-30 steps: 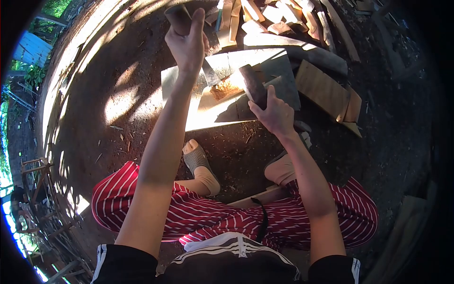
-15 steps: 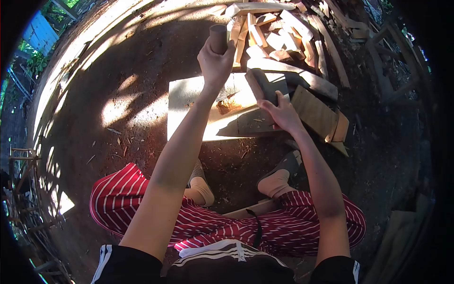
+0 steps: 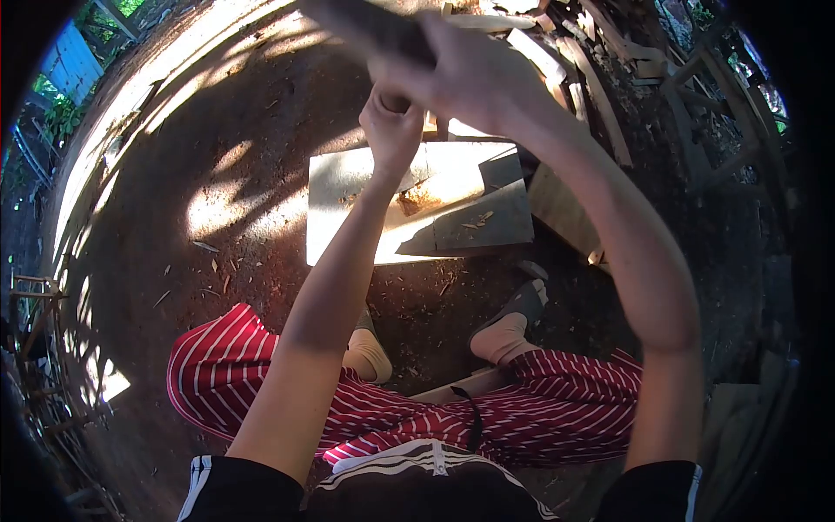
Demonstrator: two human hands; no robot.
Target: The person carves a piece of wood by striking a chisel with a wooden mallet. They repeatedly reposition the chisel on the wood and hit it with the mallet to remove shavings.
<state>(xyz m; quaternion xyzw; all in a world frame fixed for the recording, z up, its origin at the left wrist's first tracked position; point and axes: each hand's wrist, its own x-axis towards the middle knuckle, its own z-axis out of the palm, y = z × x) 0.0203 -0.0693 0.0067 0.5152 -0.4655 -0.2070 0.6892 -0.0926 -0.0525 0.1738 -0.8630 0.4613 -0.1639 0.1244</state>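
Note:
My left hand [image 3: 393, 132] is closed around a short round piece of wood [image 3: 389, 102], held upright above a pale wooden slab [image 3: 344, 187] on the ground. Only the wood's top end shows above my fingers. My right hand [image 3: 477, 74] is raised high, just above and to the right of the left hand. It grips a dark elongated tool [image 3: 365, 26] that points up and to the left and is blurred by motion. What kind of tool it is cannot be made out.
A heap of split wood pieces [image 3: 565, 65] lies beyond the slab. A grey flat board [image 3: 487, 222] rests on the slab's right side. My legs in red striped trousers [image 3: 261, 374] and my feet [image 3: 509, 329] are below. Bare earth with chips surrounds them.
My right hand has swung up from the slab's right side to high above the left hand, carrying the dark tool. The left hand has stayed over the slab with the round wood.

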